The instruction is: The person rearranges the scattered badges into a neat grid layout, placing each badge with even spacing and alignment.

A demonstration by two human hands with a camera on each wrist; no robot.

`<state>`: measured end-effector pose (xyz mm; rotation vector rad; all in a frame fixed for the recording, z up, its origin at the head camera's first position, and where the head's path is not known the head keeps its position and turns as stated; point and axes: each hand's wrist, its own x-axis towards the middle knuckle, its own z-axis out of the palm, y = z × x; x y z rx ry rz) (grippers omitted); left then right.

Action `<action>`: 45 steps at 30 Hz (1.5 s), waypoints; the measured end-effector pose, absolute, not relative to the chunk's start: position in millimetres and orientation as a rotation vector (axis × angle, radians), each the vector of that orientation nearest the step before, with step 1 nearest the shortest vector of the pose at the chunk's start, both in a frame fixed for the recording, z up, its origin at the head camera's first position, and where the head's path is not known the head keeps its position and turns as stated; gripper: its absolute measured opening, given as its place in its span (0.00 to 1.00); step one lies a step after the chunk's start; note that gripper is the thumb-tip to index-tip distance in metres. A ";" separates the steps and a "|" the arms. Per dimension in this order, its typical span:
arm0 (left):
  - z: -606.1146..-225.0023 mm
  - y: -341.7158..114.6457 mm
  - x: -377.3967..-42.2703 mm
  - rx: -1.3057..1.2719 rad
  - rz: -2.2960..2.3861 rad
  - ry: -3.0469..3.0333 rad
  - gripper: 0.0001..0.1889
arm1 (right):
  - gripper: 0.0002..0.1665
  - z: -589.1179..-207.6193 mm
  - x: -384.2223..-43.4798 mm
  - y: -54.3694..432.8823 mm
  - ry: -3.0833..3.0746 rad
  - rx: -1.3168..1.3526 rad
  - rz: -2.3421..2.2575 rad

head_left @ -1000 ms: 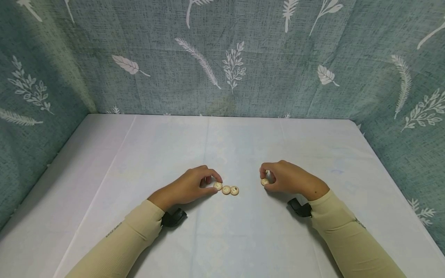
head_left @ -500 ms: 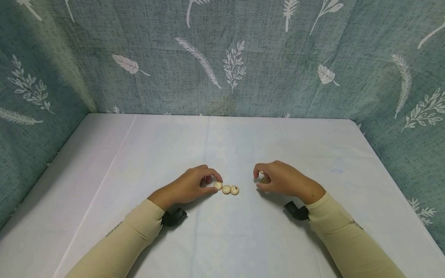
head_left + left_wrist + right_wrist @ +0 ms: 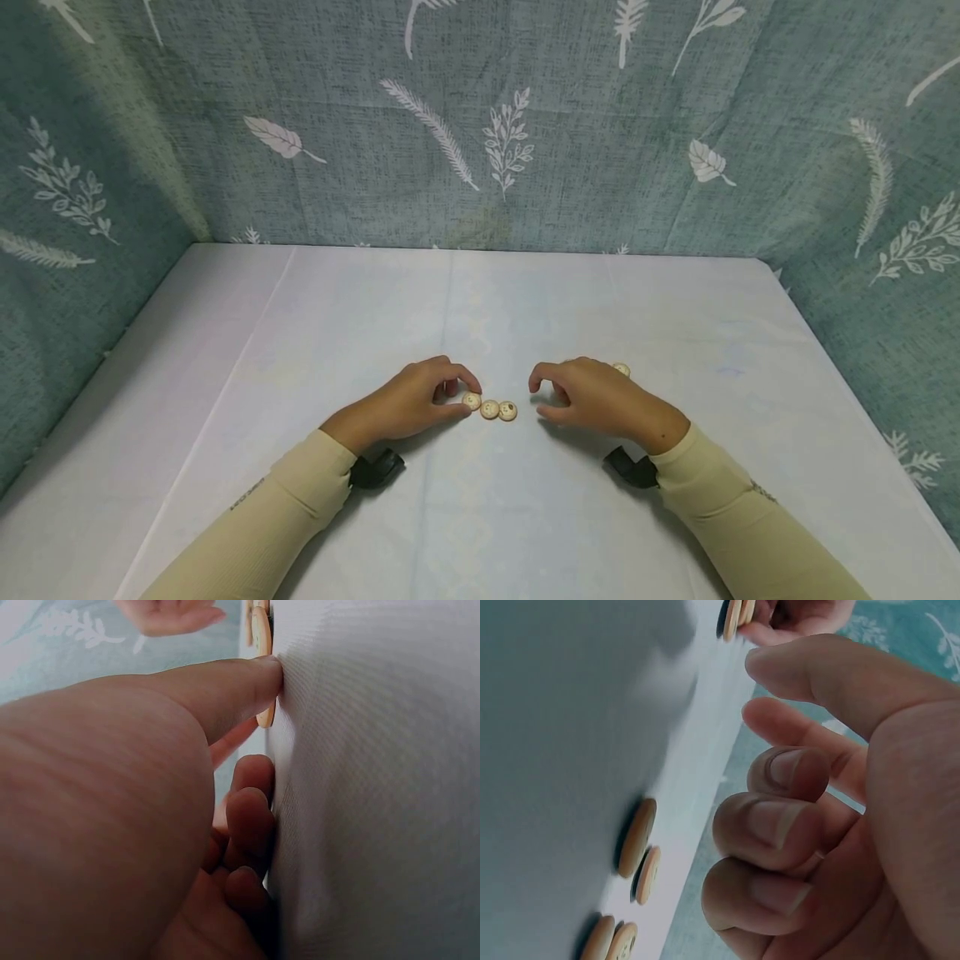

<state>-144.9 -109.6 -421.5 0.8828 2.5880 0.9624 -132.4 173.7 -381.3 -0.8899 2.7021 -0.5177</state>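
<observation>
Three small round wooden discs with printed marks lie in a short row on the white cloth. My left hand point(image 3: 408, 400) pinches the leftmost disc point(image 3: 471, 402) between thumb and forefinger, its other fingers curled near the cloth. Touching each other to its right are the middle disc point(image 3: 490, 409) and the right-hand disc point(image 3: 507, 411). Just right of the row hovers my right hand point(image 3: 600, 400), thumb and forefinger spread with nothing between them. Behind it shows another disc point(image 3: 621, 369). Several discs, among them a near one point(image 3: 637, 838), lie below that hand in the right wrist view.
A white cloth point(image 3: 337, 317) covers the table. Green-blue curtains point(image 3: 577, 167) with pale leaf prints hang at the back and on both sides. A black wrist camera point(image 3: 377, 469) sits under the left wrist, another point(image 3: 632, 469) under the right.
My right hand has shifted left toward the row, leaving behind the disc that was between its fingers; a disc behind the hand has come into sight. The left hand stays put.
</observation>
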 end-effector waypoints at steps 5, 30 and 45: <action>-421.5 -109.8 -144.9 0.886 0.964 2.585 0.12 | 0.10 -382.5 -127.9 167.7 2.732 -0.950 -0.475; -418.1 -108.3 -144.2 0.867 0.937 2.588 0.13 | 0.25 -391.4 -120.8 153.0 2.662 -0.992 -0.457; -419.1 -109.3 -145.1 0.861 0.914 2.588 0.12 | 0.27 -393.1 -119.9 150.8 2.620 -1.009 -0.446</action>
